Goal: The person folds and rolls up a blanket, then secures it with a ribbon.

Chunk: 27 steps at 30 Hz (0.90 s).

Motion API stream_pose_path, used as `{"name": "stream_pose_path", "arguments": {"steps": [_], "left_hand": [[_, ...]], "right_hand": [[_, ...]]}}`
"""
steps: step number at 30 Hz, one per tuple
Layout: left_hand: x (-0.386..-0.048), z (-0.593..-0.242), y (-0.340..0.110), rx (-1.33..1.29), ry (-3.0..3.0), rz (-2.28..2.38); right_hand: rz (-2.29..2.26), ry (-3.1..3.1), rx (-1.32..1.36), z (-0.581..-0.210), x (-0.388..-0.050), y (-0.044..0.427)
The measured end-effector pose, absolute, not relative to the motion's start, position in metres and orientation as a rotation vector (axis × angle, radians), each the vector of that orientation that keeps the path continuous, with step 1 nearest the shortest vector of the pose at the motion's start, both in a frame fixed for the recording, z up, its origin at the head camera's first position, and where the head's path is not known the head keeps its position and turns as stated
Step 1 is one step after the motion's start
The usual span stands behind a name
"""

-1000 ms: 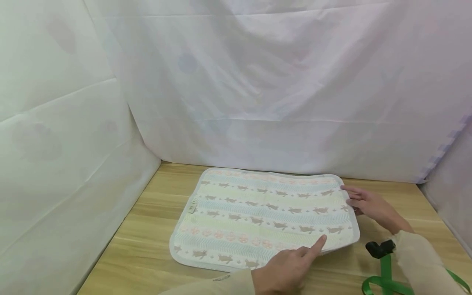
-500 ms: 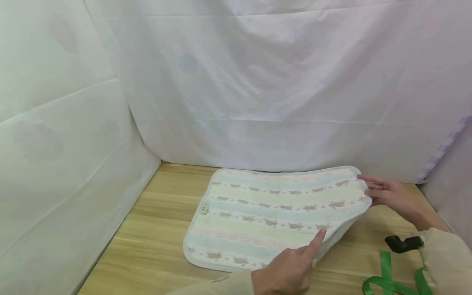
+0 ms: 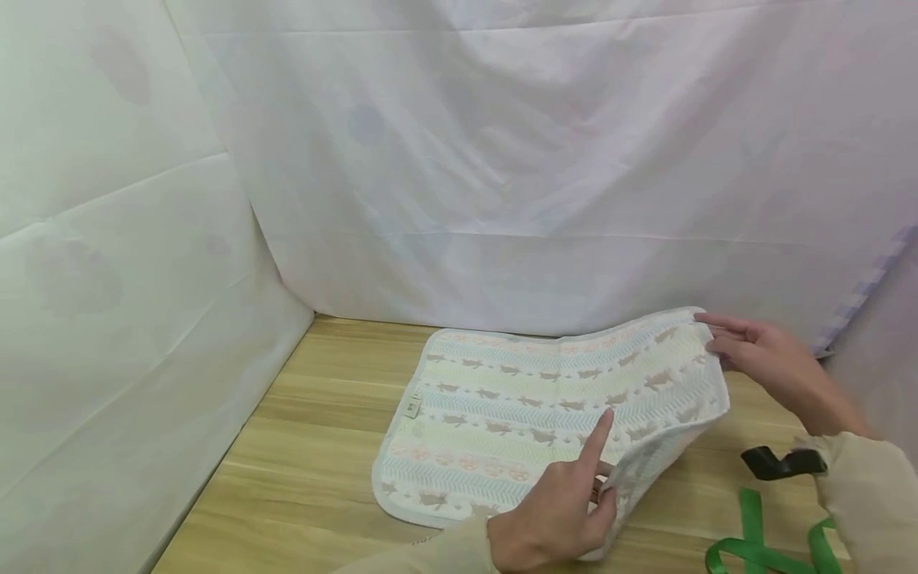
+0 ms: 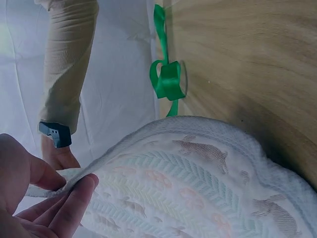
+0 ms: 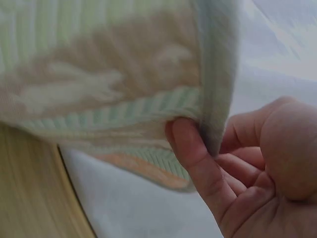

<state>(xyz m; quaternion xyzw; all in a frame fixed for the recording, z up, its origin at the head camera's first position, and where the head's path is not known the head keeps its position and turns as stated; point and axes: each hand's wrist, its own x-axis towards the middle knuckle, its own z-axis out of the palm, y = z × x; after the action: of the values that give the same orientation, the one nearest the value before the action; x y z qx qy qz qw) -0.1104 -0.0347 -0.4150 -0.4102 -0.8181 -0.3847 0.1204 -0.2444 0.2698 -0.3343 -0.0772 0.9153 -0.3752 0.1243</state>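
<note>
A pale towel-like cloth (image 3: 495, 406) with rows of brown turtles and a light rounded border lies on the wooden table, its right side lifted and bowed. My right hand (image 3: 774, 367) pinches the right edge above the table; in the right wrist view the fingers (image 5: 188, 144) press on the cloth's brown-striped underside. At the near edge my left hand (image 3: 555, 506) pinches the cloth, its index finger extended over the top. The left wrist view shows the thumb and fingers (image 4: 74, 203) closed on the grey border. A small tag (image 3: 412, 406) sits on the cloth's left edge.
A green ribbon (image 3: 753, 546) lies on the table at the front right, near the right sleeve (image 3: 871, 494). A black device (image 3: 783, 462) is at the right wrist. White curtains (image 3: 502, 159) enclose the back and sides. Wooden tabletop (image 3: 287, 454) shows at the left.
The right hand has raised the cloth's right edge and moved right, pulling the whole cloth rightward. The left hand now grips the near edge, which has lifted and folded up.
</note>
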Motion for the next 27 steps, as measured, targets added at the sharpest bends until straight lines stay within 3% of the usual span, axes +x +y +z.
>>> {"name": "stream_pose_path", "arguments": {"steps": [10, 27], "left_hand": [[-0.109, -0.411, -0.045, -1.092, -2.361, -1.181], [-0.098, -0.413, -0.109, -0.88, -2.414, -1.4]], "right_hand": [[-1.301, 2.67, -0.208, -0.327, -0.253, 0.214], [-1.428, 2.63, -0.358, -0.323, -0.262, 0.129]]}}
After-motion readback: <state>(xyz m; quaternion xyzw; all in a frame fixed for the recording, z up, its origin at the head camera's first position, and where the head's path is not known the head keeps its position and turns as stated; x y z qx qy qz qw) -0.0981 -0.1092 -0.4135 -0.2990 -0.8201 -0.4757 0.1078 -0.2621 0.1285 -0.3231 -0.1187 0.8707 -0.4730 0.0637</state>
